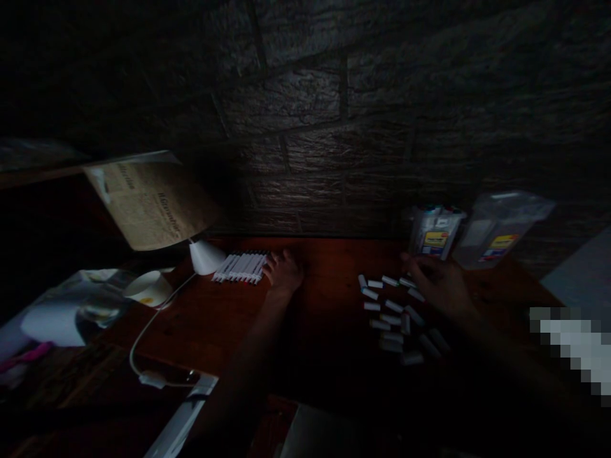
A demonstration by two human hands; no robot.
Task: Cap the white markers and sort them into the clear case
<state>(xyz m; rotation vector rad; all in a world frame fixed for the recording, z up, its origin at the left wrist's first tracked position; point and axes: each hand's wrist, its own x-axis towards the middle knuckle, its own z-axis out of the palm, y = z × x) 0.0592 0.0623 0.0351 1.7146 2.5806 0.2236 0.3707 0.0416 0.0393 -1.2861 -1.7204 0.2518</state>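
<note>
White markers (241, 267) lie side by side in a neat row on the wooden table, left of centre. My left hand (285, 270) rests at the right end of this row, its fingers lying against the last markers. Further right, several short white marker caps (394, 306) are scattered over the table. Above the back edge of these pieces is my right hand (442, 283), its fingertips drawn together in front of a clear box. Dim light hides whatever may be between those fingertips.
A clear box with markers inside (436, 232) and a second clear box (499, 229) stand by the brick wall (315, 102). At left are a lamp (153, 203), its white cord (136, 343) and a roll of tape (150, 289). A wooden table (191, 331) carries them.
</note>
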